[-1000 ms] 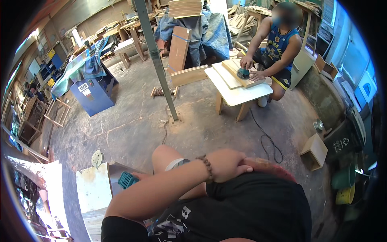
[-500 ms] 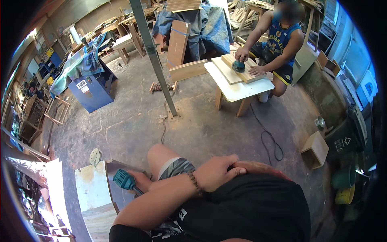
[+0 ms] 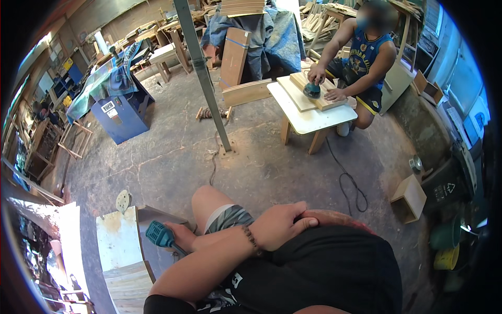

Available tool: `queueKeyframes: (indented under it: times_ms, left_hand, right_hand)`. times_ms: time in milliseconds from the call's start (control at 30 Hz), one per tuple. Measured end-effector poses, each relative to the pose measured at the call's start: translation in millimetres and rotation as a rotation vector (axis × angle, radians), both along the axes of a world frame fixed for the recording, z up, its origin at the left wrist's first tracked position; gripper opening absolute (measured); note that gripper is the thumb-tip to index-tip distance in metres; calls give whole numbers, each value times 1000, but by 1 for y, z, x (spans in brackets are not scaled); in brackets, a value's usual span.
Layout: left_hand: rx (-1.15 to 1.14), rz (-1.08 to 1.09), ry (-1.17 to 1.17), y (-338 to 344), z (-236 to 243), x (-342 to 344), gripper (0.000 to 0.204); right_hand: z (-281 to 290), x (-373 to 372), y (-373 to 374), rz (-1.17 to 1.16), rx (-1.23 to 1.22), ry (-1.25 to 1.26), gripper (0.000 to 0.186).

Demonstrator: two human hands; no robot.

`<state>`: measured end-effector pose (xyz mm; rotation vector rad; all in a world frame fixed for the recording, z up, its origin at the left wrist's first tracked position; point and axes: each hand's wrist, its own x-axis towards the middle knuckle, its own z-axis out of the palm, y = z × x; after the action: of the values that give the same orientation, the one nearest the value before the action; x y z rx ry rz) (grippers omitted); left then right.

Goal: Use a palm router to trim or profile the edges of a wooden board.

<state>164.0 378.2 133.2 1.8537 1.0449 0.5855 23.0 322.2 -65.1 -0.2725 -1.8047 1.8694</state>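
Sawdust-grey concrete floor (image 3: 172, 157) spreads across a cluttered woodshop. Low at left, the right hand (image 3: 183, 236) is wrapped around a teal power sander (image 3: 158, 234), its ribbed plastic body pointing toward a pale, paint-smeared board (image 3: 116, 242) just beside it. Crossing over, the left hand (image 3: 282, 226) lies flat and empty on the knee. Beyond, another person (image 3: 361, 63) presses a second sander (image 3: 312, 90) onto planks on a small table (image 3: 308, 119).

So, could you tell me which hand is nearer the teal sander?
Right. The right hand is right against the teal sander; the left hand rests apart, farther to the right.
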Motion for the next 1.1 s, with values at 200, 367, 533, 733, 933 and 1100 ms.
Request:
queueKeyframes:
  times_ms: [200, 367, 533, 733, 933, 1100]
  left_hand:
    - [-12, 8, -10, -1, -2, 0, 33]
    - [-12, 7, 3, 0, -2, 0, 33]
    - [-9, 3, -26, -2, -2, -1, 37]
    - [-34, 30, -8, -2, -6, -2, 31]
    - [188, 102, -93, -23, -3, -39, 24]
    - [473, 801, 378, -103, -20, -198, 31]
  right_hand:
    - [-1, -2, 0, 10, 3, 3, 54]
    - [-1, -4, 0, 11, 6, 6, 54]
    - [-1, -5, -2, 17, 10, 9, 53]
    - [-3, -10, -3, 14, 10, 12, 53]
    - [-2, -24, -6, -35, 6, 46, 52]
    - [-1, -34, -7, -98, 46, 53, 52]
